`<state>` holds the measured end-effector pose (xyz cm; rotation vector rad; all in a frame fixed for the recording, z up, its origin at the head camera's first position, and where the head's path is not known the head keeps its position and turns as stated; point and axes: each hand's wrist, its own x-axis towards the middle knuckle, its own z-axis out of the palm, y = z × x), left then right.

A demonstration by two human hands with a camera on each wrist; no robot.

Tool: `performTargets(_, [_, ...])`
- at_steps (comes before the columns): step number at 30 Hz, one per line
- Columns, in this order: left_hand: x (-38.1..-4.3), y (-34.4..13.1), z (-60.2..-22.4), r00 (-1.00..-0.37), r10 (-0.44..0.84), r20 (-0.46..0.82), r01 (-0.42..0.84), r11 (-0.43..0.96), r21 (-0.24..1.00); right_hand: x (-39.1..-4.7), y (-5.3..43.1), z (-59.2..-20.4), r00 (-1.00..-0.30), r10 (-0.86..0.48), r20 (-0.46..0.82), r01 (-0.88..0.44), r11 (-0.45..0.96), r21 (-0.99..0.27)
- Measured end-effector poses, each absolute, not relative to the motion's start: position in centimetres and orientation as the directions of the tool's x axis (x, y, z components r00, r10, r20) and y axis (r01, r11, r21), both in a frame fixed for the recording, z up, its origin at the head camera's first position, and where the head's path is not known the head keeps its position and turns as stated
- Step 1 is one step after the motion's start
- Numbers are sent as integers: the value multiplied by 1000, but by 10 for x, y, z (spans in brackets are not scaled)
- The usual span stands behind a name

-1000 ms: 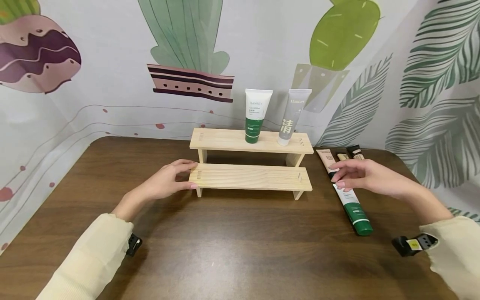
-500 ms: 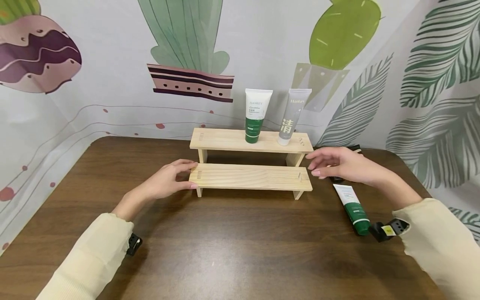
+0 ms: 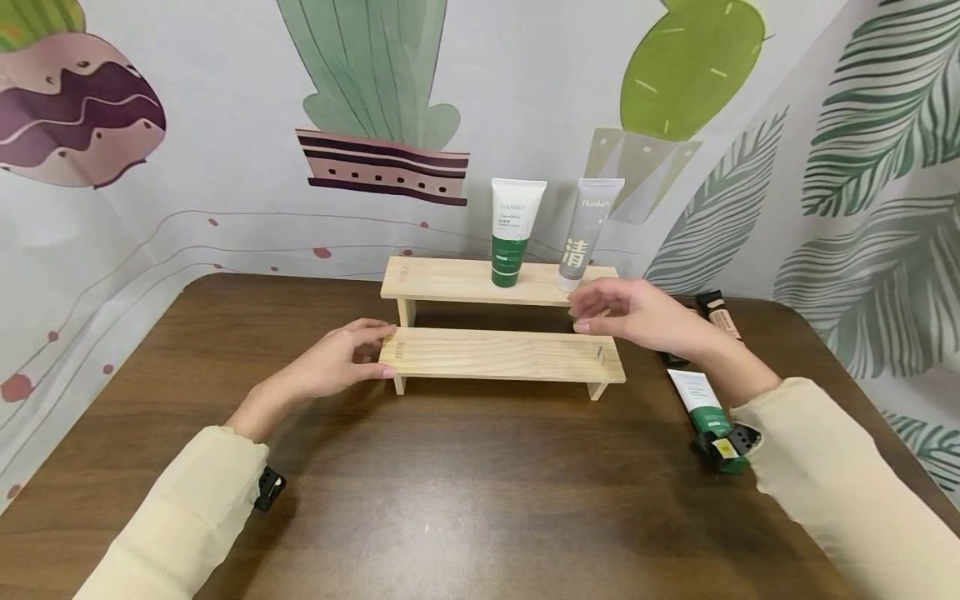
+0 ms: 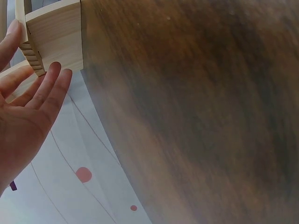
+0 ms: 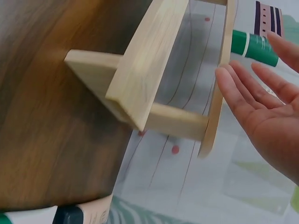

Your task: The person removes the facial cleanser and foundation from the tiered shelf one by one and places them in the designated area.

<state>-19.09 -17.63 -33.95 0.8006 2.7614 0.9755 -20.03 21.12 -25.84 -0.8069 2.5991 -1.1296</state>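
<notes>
A two-step wooden display stand (image 3: 495, 354) stands on the table. My left hand (image 3: 330, 360) holds the left end of its lower step, thumb at the front edge and index finger at the back; the left wrist view shows other fingers extended beside the end. A white-and-green squeeze tube (image 3: 510, 260) stands cap-down on the upper step, with a grey tube (image 3: 588, 221) leaning slightly to its right. My right hand (image 3: 637, 315), fingers loosely bent and holding nothing, is just below the grey tube, over the upper step's right end. That corner is hidden behind the hand.
Right of the stand, another white-and-green tube (image 3: 697, 396) lies on the brown table (image 3: 450, 500), partly under the right wrist's camera in view. A dark-capped beige tube (image 3: 722, 317) lies behind the right forearm. A patterned cloth (image 3: 247, 108) hangs along the back.
My right hand has moved left from above the lying tubes to the upper step's right end, by the grey tube. My left hand and the stand have stayed put.
</notes>
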Motion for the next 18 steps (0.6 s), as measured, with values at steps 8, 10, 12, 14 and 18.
performTargets(8, [-191, -176, -339, -855, 512, 79, 451, 661, 599, -206, 192, -257, -852, -519, 69, -379, 520, -765])
performTargets(10, [-191, -176, -339, -855, 513, 82, 453, 660, 599, -207, 187, -257, -856, -511, 76, -377, 518, -768])
performTargets(12, [-191, -176, -340, -854, 514, 83, 455, 659, 599, -209, 182, -258, -862, -501, 77, -369, 516, -773])
performTargets(14, [-191, -176, -340, -854, 513, 84, 454, 657, 601, -210, 177, -257, -867, -492, 77, -361, 515, -778])
performTargets(18, [-191, -175, -340, -854, 513, 84, 453, 655, 605, -213, 168, -257, -880, -470, 73, -341, 516, -786])
